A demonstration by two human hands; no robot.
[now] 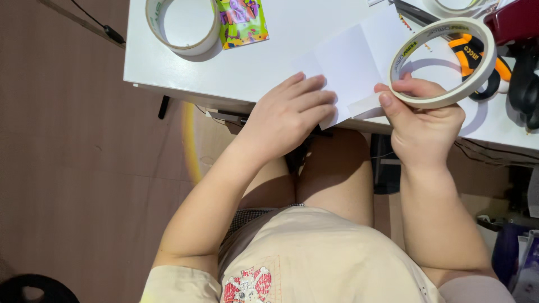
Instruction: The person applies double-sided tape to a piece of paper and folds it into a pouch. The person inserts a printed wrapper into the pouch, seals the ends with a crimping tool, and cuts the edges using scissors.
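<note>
At the near edge of the white table (168,67), the person's left hand (289,112) lies flat, palm down, fingers extended and close together, pressing on a folded white paper (351,67). It grips nothing. The paper's lower corner is hidden beneath those fingers. The right hand (421,120) is closed around a roll of pale tape (443,62), thumb on top of the ring's near rim, the other fingers curled underneath and mostly out of sight. A short free strip of tape (365,104) runs from the roll to the paper's edge, just beside the left fingertips.

Behind the roll, black-and-orange scissors (477,53) are partly covered by it. A second tape roll (182,25) and a colourful packet (241,22) lie at the far left, both cut off by the top edge. A dark red object (516,22) at the upper right cannot be identified.
</note>
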